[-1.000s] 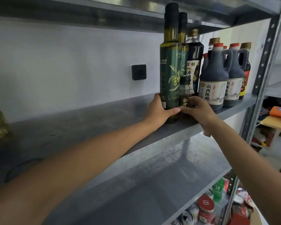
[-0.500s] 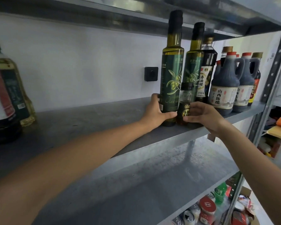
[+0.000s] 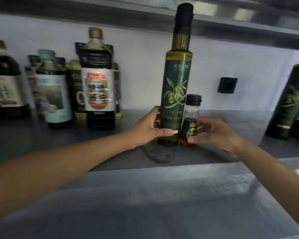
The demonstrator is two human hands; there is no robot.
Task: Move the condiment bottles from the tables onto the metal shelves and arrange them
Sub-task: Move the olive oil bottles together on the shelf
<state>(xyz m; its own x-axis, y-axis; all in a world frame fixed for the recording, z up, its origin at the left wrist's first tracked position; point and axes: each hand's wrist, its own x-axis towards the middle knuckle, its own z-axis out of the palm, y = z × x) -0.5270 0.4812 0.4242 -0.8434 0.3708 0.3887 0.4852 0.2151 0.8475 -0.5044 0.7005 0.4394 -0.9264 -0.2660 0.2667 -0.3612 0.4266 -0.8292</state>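
A tall green olive oil bottle stands upright on the metal shelf. My left hand grips its lower part, thumb across the front. Touching its right side is a small dark bottle with a black cap, which my right hand holds near the base between thumb and fingers. Both bottles are near the middle of the shelf, close to its front edge.
Several large soy sauce and oil bottles stand in a group at the back left of the shelf. Another olive oil bottle stands at the far right. A black wall box sits behind. A lower shelf lies below.
Both hands have carried the olive oil bottle and the small bottle leftward along the shelf, away from the right-hand group. The view has swung left, bringing the left-hand group of bottles into sight.
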